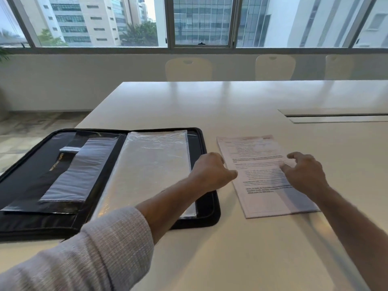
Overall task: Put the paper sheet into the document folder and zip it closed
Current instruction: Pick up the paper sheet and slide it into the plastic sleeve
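The left hand (pixel 212 171), loosely curled with nothing in it, rests at the left edge of the paper sheet (pixel 264 175), while the right hand (pixel 304 173) hovers over the sheet's right half with fingers spread and empty. The sheet is a printed form lying flat on the white table (pixel 231 248). Just left of it, the black document folder (pixel 105 175) lies unzipped and spread open, a clear plastic sleeve (pixel 151 164) on the half nearest the sheet.

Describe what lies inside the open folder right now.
The folder holds clear plastic sleeves on its right half and dark pockets on its left. The paper sheet lies outside on the table. Anything beneath the sleeves is hidden.
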{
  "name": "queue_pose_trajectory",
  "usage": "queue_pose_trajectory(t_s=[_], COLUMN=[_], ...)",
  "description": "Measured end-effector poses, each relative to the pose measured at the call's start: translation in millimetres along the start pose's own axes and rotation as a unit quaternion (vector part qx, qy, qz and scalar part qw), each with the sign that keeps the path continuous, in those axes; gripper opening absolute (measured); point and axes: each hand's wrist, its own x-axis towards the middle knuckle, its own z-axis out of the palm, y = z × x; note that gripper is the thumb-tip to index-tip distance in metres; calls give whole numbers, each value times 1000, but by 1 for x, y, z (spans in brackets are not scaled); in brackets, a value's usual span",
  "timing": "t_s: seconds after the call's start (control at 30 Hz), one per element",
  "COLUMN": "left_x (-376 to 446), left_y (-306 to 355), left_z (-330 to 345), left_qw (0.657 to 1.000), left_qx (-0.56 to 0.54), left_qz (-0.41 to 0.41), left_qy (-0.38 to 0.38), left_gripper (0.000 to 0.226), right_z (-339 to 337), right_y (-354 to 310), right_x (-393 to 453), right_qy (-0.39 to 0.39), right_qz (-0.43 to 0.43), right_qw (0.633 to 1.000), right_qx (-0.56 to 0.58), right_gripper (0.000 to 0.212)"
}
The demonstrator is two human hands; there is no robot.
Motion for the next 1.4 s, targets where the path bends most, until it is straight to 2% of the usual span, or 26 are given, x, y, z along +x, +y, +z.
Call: queue_pose_trajectory(t_s=[0.1,0.17,0.3,0.4,0.53,0.73,0.87,0.97,1.2,1.4], left_x=[9,13,16,17,17,16,13,13,8,4], left_y=[8,14,28,39,47,45,52,55,51,43], left_z=[11,17,20,20,12,12,28,40,49,46], left_qw=[999,997,994,980,922,870,887,892,877,861], left_qx=[17,37,28,-101,-288,-369,-362,-378,-422,-468], left_qz=[-36,-36,-46,-110,-211,-289,-248,-218,-223,-195], left_qy=[-34,-57,-98,-128,-151,-156,-144,-120,-57,-43], left_gripper=[22,29,27,32,30,25,18,32,18,17], right_z=[3,6,13,17,20,21,20,19,18,11], right_y=[7,10,15,16,18,19,19,18,19,12], right_x=[3,3,-1,-2,-3,-3,-5,-6,-9,-6], right_qy=[0,-2,1,22,32,36,38,39,36,25], right_qz=[18,13,-11,-22,-30,-38,-42,-44,-33,30], right_qw=[1000,999,997,997,996,995,994,994,996,998], right_qx=[-22,-42,-72,-73,-81,-88,-91,-95,-72,39], right_gripper=[49,50,50,47,46,46,45,45,47,64])
